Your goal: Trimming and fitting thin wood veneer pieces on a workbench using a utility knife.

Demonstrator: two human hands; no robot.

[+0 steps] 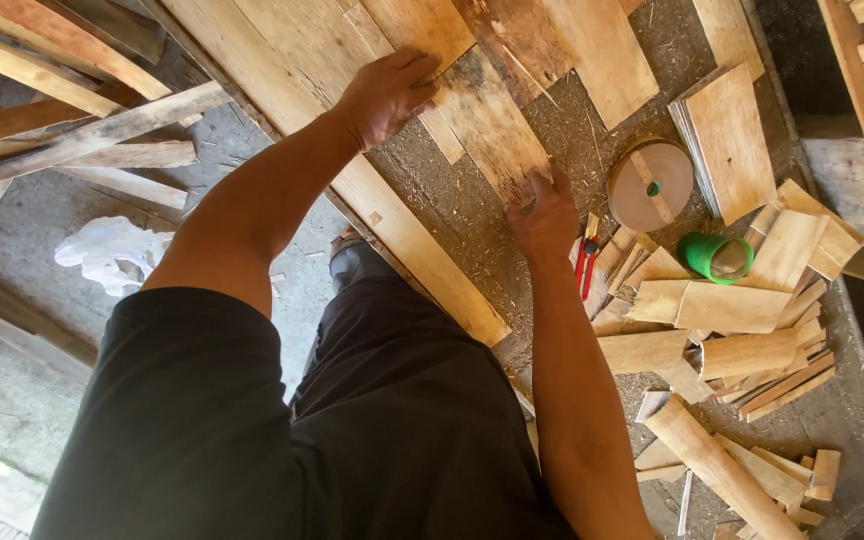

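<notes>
While both hands press flat, fingers spread, left hand (pixel 387 95) and right hand (pixel 544 218) steady a weathered, dark-stained plank (pixel 487 120) on the workbench (pixel 452 215).

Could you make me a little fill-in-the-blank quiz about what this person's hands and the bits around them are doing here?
1. Both hands rest on a weathered wooden ____ lying on the work surface: the left hand at its far end, the right hand at its near end.
2. The small cup lying on its side among the wood offcuts is ____ in colour.
3. Beside the right hand lies a small tool with ____ handles.

Missing words: plank; green; red
</notes>
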